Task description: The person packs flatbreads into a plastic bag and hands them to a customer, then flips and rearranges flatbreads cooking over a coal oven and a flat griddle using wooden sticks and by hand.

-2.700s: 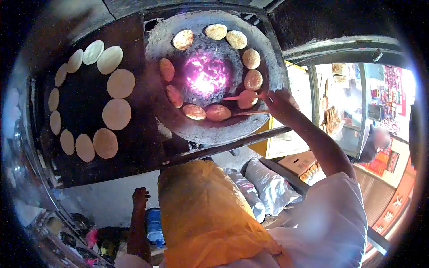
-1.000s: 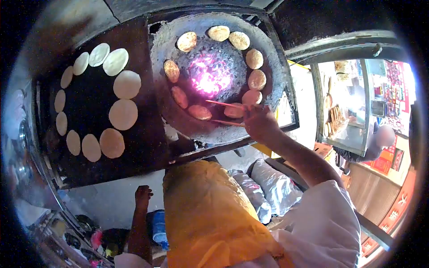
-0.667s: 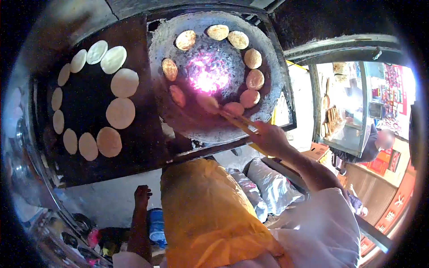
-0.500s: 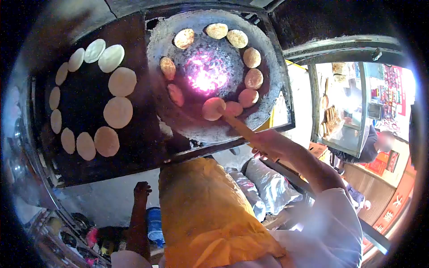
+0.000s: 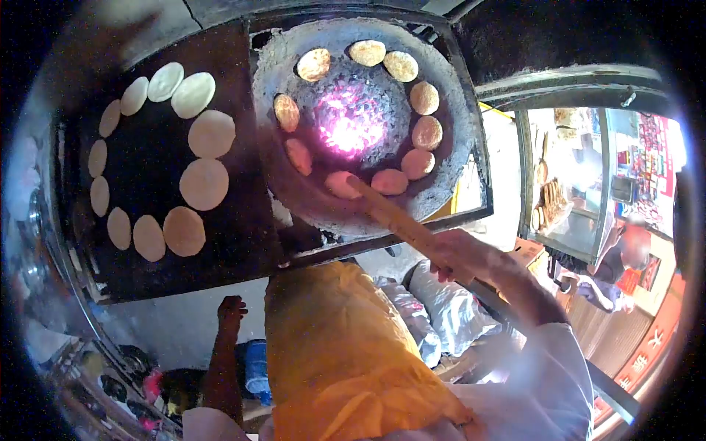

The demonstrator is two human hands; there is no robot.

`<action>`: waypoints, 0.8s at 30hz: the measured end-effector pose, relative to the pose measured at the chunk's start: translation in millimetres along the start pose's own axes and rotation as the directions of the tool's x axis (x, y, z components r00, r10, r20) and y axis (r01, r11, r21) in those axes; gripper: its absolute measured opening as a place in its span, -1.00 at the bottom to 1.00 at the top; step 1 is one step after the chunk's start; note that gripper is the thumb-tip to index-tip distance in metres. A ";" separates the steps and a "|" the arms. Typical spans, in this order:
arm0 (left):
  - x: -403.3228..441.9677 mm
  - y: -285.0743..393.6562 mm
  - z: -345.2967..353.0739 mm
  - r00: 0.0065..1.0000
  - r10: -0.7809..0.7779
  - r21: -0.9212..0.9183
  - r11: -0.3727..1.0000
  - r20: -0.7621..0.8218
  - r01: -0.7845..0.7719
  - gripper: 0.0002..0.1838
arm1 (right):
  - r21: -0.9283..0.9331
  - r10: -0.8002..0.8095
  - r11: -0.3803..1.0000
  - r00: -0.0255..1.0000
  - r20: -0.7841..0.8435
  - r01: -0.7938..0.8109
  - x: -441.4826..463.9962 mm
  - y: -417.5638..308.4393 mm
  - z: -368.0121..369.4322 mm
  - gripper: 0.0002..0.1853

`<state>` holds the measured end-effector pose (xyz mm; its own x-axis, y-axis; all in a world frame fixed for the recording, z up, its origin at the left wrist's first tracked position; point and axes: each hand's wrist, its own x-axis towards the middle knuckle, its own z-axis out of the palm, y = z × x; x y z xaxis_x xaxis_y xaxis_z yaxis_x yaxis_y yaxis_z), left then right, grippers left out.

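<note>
My right hand [image 5: 465,255] is wrapped round the handle of a flat wooden paddle [image 5: 397,220]. The paddle's tip touches a round flatbread [image 5: 341,185] at the near side of a wide round oven [image 5: 448,180]. Other flatbreads [image 5: 418,164] form a ring round glowing coals [image 5: 351,125] in the oven; several are browned on top. My left hand [image 5: 232,313] hangs low below the edge of the dark griddle [image 5: 140,173], fingers curled, nothing visible in them. On that griddle, paler dough rounds [image 5: 204,184] lie in a ring.
A yellow apron [image 5: 331,345] covers my front. Silvery sacks [image 5: 450,305] stand below the counter, right of the apron, and a blue bucket [image 5: 256,371] to its left. At the right, a glass case [image 5: 566,184] holds baked breads; a person [image 5: 614,257] is beyond it.
The flatbread at the paddle's tip has shifted left, away from its neighbour, and now lies flatter. My right hand has drawn slightly back and right. The whole view has shifted a little.
</note>
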<state>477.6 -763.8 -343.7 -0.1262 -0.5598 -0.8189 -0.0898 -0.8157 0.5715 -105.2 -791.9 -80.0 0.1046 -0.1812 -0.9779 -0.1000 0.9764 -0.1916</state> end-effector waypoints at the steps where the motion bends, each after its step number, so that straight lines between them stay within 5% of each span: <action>1: -0.2 8.3 1.4 0.998 -0.063 -0.010 0.998 0.008 0.063 -0.77 | -0.368 -0.300 0.897 0.949 -0.098 0.245 3.8 -1.2 12.5 -0.51; 2: 7.8 1.7 -3.9 0.998 -0.057 -0.004 0.998 0.013 0.057 -0.77 | -0.694 -0.584 0.614 0.807 -0.080 0.376 8.6 -1.7 24.3 -0.43; 4: 28.0 -17.7 -17.6 0.990 -0.130 -0.018 0.991 0.044 0.131 -0.75 | -0.807 -0.532 0.589 0.770 -0.352 0.038 19.5 -8.2 51.7 -0.27; 6: 16.6 11.2 2.5 0.998 -0.056 0.044 0.997 0.028 0.055 -0.72 | -0.923 -0.600 0.368 0.729 -0.330 -0.115 52.1 -6.2 66.7 -0.30; 8: 20.8 14.8 -4.1 0.991 -0.109 0.061 0.993 0.073 0.105 -0.71 | -0.866 -0.538 0.488 0.744 -0.397 -0.110 83.8 -18.4 78.7 -0.27; 12: 9.6 24.9 -6.9 0.992 -0.125 0.146 0.981 -0.026 0.127 -0.71 | -0.858 -0.576 0.503 0.699 -0.424 -0.106 113.2 -40.6 94.5 -0.30; 16: 9.1 13.0 -27.2 0.980 -0.196 0.087 0.976 -0.019 0.197 -0.73 | -0.924 -0.700 0.314 0.604 -0.381 -0.218 116.5 -39.3 99.5 -0.29; 18: 3.6 18.2 -19.4 0.981 -0.176 0.098 0.978 -0.077 0.183 -0.71 | -0.968 -0.819 0.231 0.517 -0.250 -0.102 92.4 -41.4 96.6 -0.28; 19: 7.2 14.5 -19.7 0.984 -0.164 0.120 0.978 -0.062 0.171 -0.71 | -0.919 -0.620 0.375 0.703 -0.348 -0.124 76.7 -53.1 93.2 -0.30; 21: 34.4 5.5 -11.7 0.991 -0.129 0.173 0.977 0.024 0.123 -0.70 | -0.918 -0.570 0.395 0.791 -0.223 0.026 91.5 -29.9 73.0 -0.41; 24: 105.0 30.8 46.2 0.988 -0.108 0.263 0.962 0.109 0.076 -0.70 | -0.926 -0.744 0.365 0.568 -0.352 -0.097 129.6 -2.3 66.7 -0.63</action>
<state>416.0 -841.0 -409.7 -0.2231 -0.4489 -0.8653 -0.3558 -0.7889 0.5010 -25.5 -809.8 -200.7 -0.2150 -0.8705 -0.4427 -0.9629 0.2647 -0.0529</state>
